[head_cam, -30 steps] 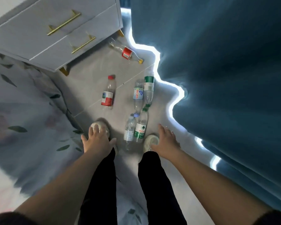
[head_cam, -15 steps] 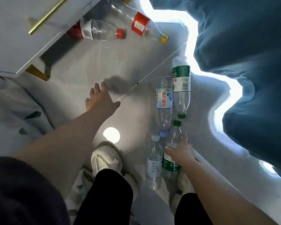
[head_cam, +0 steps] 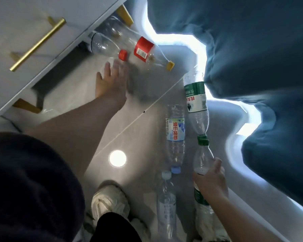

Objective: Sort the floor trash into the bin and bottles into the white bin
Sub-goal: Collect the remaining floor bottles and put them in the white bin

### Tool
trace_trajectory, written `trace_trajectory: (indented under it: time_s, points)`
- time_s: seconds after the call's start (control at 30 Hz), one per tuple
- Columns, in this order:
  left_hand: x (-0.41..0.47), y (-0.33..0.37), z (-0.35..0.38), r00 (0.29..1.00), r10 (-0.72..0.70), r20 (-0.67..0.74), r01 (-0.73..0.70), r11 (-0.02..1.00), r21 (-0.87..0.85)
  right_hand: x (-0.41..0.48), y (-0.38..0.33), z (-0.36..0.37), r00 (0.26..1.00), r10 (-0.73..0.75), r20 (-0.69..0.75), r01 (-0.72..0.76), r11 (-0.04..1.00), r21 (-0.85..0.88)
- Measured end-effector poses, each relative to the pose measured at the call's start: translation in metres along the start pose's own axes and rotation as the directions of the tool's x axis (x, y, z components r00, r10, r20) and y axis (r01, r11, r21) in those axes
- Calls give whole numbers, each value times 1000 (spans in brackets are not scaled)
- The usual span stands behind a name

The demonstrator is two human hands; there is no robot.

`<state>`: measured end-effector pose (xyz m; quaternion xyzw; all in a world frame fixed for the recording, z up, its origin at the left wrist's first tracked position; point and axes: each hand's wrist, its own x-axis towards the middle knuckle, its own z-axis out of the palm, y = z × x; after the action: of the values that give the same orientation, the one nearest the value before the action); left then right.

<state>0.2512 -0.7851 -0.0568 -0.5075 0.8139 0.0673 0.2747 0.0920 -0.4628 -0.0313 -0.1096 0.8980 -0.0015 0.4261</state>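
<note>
A blue curtain (head_cam: 252, 58) hangs along the right, a white cabinet (head_cam: 33, 32) at upper left. On the grey floor (head_cam: 143, 119) lie six clear plastic bottles, all looking empty. The largest, a red-labelled bottle (head_cam: 143, 49), lies beside a red-capped bottle (head_cam: 107, 48) half under the cabinet. The left hand (head_cam: 112, 81) reaches toward that cap, fingers spread, grasping nothing. The right hand (head_cam: 211, 179) is wrapped around a green-capped bottle (head_cam: 202, 159). A green-labelled bottle (head_cam: 196, 102), a blue-labelled bottle (head_cam: 175, 135) and a pale-capped bottle (head_cam: 166, 203) lie nearby.

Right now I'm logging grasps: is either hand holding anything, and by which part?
The right hand grips the green-capped bottle around its upper body, below the neck. The left hand is open, reaching toward the red-capped bottle, holding nothing.
</note>
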Motion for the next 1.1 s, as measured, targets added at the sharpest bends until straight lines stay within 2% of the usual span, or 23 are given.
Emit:
trace_trajectory:
  time_s: [0.07,0.2,0.3,0.47,0.6,0.63,0.7,0.73,0.8,0.87,0.9,0.97,1.1]
  points:
    - [36,0,-13,996,57,-74,-47,991,123,9,-4,-4,1000,-29,-9,29,1000,-3]
    - [81,-1,-20,995,73,-72,-48,954,296,31,-13,4,999,-31,-40,33,998,50]
    - [87,-11,-9,966,214,-148,-140,908,396,40,-16,16,999,-27,-41,30,997,75]
    - [73,-23,4,844,478,-244,-372,848,378,41,-15,24,996,-46,-75,51,997,66]
    - [31,0,11,739,657,-152,-552,719,421,35,-17,18,998,-48,-46,49,998,31]
    - [23,7,18,701,695,-161,-600,696,395,34,-18,17,998,-44,-44,45,998,32]
    - [4,21,22,672,713,-201,-666,701,257,31,-20,14,999,-27,-43,28,999,41]
    - [-4,25,21,685,694,-221,-666,719,197,30,-21,14,999,-21,-45,23,999,46]
    - [-11,22,25,762,606,-229,-579,795,179,28,-24,15,998,-26,-57,28,998,47]
    - [-17,3,34,883,461,-91,-432,872,228,30,-25,18,998,-25,-54,27,999,42]
    - [-22,-8,38,921,388,-43,-368,900,234,31,-23,19,998,-31,-46,32,999,31]
    - [-36,-22,49,958,288,-9,-283,945,164,34,-20,22,997,-66,-33,67,998,6]
    - [-72,-19,61,972,220,76,-226,972,67,27,-14,16,996,-92,-9,93,996,18]
